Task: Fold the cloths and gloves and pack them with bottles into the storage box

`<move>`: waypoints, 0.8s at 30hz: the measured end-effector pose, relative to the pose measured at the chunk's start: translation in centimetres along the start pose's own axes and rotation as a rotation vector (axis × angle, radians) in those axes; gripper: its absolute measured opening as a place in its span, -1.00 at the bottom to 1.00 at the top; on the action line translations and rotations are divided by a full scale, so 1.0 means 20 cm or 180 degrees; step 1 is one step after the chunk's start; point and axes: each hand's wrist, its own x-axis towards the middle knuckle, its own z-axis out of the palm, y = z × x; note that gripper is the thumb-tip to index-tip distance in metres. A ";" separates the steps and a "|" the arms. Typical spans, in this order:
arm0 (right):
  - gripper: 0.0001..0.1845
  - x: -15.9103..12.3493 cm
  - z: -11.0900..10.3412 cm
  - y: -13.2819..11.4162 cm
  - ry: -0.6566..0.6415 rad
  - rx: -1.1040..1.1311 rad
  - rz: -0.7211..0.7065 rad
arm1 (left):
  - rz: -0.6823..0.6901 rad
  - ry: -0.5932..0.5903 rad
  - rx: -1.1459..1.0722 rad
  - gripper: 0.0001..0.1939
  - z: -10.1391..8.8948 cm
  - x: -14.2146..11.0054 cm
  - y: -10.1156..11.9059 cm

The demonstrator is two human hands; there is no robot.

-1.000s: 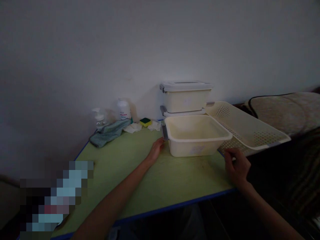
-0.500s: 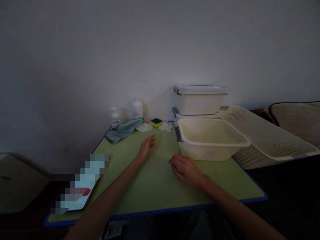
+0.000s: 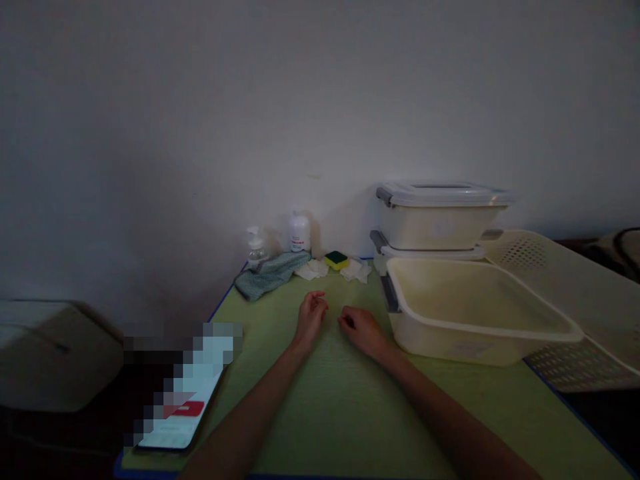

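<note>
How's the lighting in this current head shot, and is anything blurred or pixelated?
Head view: dim; left hand and right hand readable in outline; white bottle casts a soft shadow on the wall; phone screen bright, partly pixelated; upper lid smeared at right end.

- The left hand [image 3: 310,317] is bare, with slender fingers and a narrow palm.
- The right hand [image 3: 361,327] is bare too, its back smooth and rounded in outline.
- The left wrist [image 3: 299,348] is slim and uncovered.
- The right wrist [image 3: 387,355] is likewise slim and uncovered.
- The left forearm [image 3: 255,413] is bare, widening evenly toward the elbow end.
- The right forearm [image 3: 435,407] is bare, with the same smooth taper; dim light blurs finer details such as nails.
</note>
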 end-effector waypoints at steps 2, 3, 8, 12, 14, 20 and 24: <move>-0.86 -0.01 0.00 0.00 -0.0043 0.0012 -0.0019 | 0.0064 0.0209 0.0089 -0.73 0.00 0.02 0.00; -0.87 -0.01 0.00 0.01 -0.0058 0.0020 -0.0019 | 0.0104 0.0338 0.0135 -0.71 0.00 0.05 0.01; -0.87 -0.01 0.00 0.02 -0.0098 0.0093 -0.0002 | 0.0507 0.0887 0.0431 -0.57 -0.02 0.34 0.21; -0.87 -0.02 0.00 0.02 -0.0114 0.0125 -0.0002 | 0.0820 0.1057 0.0811 -0.38 -0.06 0.63 0.41; -0.88 -0.02 0.00 0.02 -0.0129 0.0130 0.0003 | 0.0840 0.1143 0.1016 -0.28 -0.08 0.74 0.45; -0.90 -0.02 0.01 0.03 -0.0144 0.0100 0.0034 | 0.0618 0.0974 0.1396 -0.27 -0.06 0.86 0.39; -0.91 -0.02 0.01 0.04 -0.0159 0.0057 0.0027 | 0.0547 0.0889 0.1443 -0.34 -0.02 0.88 0.32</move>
